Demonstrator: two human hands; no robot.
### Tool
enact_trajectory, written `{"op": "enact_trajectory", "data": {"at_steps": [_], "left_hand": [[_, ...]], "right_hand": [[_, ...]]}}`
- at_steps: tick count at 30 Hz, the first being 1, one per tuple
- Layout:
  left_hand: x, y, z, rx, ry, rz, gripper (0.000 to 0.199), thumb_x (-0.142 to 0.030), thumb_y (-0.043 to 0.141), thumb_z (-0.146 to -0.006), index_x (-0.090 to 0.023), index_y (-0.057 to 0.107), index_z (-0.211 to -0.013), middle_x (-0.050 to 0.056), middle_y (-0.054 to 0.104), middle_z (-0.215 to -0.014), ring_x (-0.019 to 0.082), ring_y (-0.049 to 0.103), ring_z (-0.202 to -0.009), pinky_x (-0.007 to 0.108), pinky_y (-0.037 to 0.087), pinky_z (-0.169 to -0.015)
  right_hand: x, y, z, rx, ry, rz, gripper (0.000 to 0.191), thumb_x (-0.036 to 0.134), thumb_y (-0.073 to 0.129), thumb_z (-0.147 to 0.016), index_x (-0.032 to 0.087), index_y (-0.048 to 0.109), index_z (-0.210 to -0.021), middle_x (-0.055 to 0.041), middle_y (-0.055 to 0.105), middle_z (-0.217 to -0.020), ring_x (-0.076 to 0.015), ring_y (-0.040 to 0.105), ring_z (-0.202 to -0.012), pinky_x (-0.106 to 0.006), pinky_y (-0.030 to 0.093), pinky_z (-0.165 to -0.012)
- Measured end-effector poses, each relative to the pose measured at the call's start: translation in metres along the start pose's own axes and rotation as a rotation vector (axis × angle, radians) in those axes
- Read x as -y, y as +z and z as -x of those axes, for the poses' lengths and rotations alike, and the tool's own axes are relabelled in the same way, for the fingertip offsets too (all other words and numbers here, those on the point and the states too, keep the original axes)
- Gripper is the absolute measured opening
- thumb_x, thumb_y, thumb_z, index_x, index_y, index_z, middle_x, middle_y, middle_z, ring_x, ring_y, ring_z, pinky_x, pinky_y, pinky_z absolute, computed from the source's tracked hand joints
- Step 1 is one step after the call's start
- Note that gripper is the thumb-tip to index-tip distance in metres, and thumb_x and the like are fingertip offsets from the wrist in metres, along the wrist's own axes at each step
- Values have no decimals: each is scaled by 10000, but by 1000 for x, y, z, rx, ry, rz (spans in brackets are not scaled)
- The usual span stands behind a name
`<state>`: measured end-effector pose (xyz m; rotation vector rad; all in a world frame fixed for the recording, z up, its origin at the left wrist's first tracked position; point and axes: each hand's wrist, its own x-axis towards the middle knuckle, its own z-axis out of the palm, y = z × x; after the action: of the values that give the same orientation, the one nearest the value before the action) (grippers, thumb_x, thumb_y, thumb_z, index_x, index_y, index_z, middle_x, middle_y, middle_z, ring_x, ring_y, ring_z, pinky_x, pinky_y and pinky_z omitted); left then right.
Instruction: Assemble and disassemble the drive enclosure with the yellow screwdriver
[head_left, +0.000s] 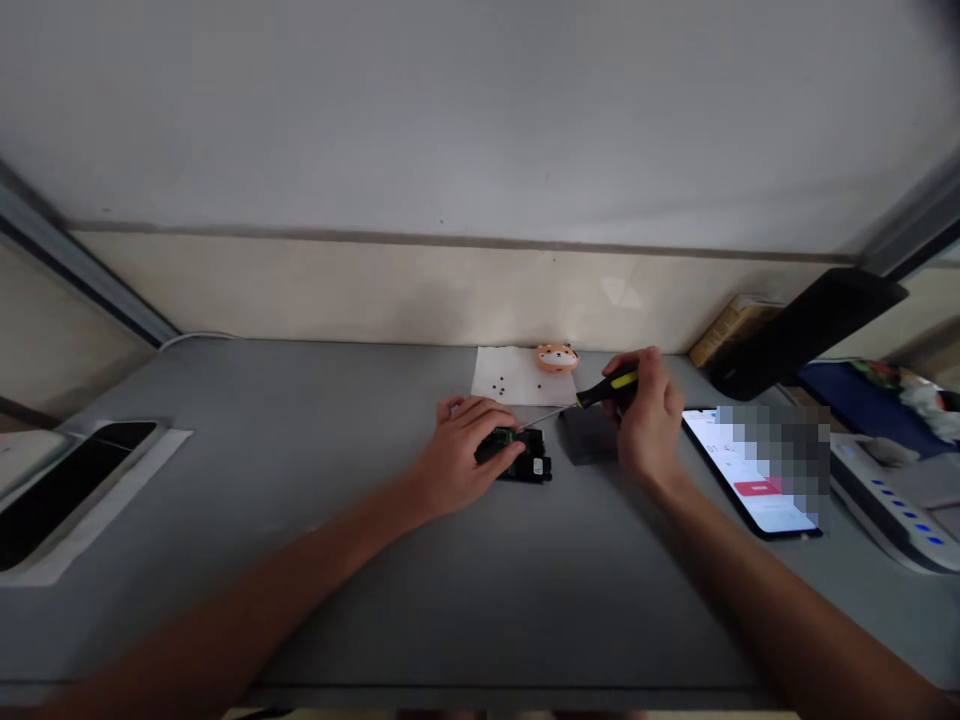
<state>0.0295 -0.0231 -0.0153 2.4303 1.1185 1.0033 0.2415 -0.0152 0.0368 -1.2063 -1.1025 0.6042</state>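
Observation:
My left hand [465, 450] presses down on a small black electronic unit [531, 464], with a green circuit board [496, 440] showing under my fingers. My right hand [641, 415] grips a screwdriver [606, 390] with a black and yellow handle. Its thin steel shaft slants left, with the tip close to the unit's upper edge. Whether the tip touches a screw is hidden. A white paper sheet [517, 376] beyond my hands holds several tiny black screws [499, 386]. A dark grey pad [587, 436] lies beneath my right hand.
An orange cartoon animal figure [556, 358] sits at the paper's far edge. A smartphone [742, 475] with a lit, partly pixelated screen lies to the right. A black panel [806, 330], a book [733, 330] and a white device [892, 505] stand further right.

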Motion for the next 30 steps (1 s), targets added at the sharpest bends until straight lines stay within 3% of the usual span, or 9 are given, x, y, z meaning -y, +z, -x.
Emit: {"op": "enact_trajectory", "data": {"at_steps": [5, 10, 15, 21, 23, 25, 28, 30], "left_hand": [[0, 0, -1, -39, 1, -31, 267, -357, 490, -1062, -242, 692, -931, 15, 759, -934, 199, 665, -943, 445, 377, -1058], [0, -1, -2, -73, 38, -35, 262, -348, 505, -1065, -244, 716, -947, 5, 771, -925, 190, 666, -915, 435, 382, -1023], [0, -1, -2, -100, 69, -26, 283, -365, 513, -1067, -251, 736, -933, -2, 781, -909, 189, 676, -913, 425, 395, -996], [-3, -2, -1, -65, 21, 11, 281, -395, 547, -1046, -271, 764, -918, 3, 794, -890, 208, 695, -935, 454, 403, -1044], [-3, -2, 0, -39, 7, 3, 246, -421, 571, -1034, -284, 767, -978, 12, 801, -956, 224, 700, -997, 477, 393, -1078], [-2, -2, 1, 24, -4, -25, 290, -492, 636, -989, -293, 729, -1178, 42, 783, -1157, 261, 676, -1151, 506, 364, -1129], [2, 0, 2, 151, 10, -87, 731, -609, 748, -870, -260, 530, -1474, 123, 635, -1454, 329, 562, -1365, 540, 314, -1190], [5, 1, 2, 205, 25, -116, 832, -623, 762, -852, -242, 458, -1527, 153, 584, -1507, 343, 538, -1395, 551, 290, -1210]], "right_hand": [[1, -1, 1, 20, 0, -16, 618, 801, 465, -874, 221, 577, -691, 36, 459, -508, -94, 403, -383, -248, 281, -356], [1, -1, 2, 14, -21, -15, 625, 797, 460, -884, 216, 587, -692, 41, 435, -501, -93, 414, -388, -235, 266, -350], [1, -5, 1, 84, -101, 3, 617, 807, 481, -879, 216, 607, -750, 44, 458, -557, -85, 438, -421, -219, 300, -363], [6, -7, 3, 135, -228, -28, 474, 711, 604, -880, 238, 599, -858, 60, 458, -624, -79, 396, -467, -215, 332, -383], [6, -7, 3, 134, -275, 2, 452, 688, 581, -907, 239, 591, -853, 61, 447, -619, -85, 387, -471, -228, 340, -397], [6, -7, 3, 116, -325, 45, 433, 661, 569, -925, 238, 582, -838, 53, 474, -640, -91, 401, -497, -242, 373, -440], [3, -7, 3, 138, -385, 118, 390, 608, 575, -941, 234, 579, -828, 37, 537, -676, -102, 446, -544, -258, 406, -503], [0, -7, 4, 189, -396, 153, 354, 568, 583, -946, 234, 579, -829, 36, 551, -662, -111, 468, -558, -263, 407, -519]]}}
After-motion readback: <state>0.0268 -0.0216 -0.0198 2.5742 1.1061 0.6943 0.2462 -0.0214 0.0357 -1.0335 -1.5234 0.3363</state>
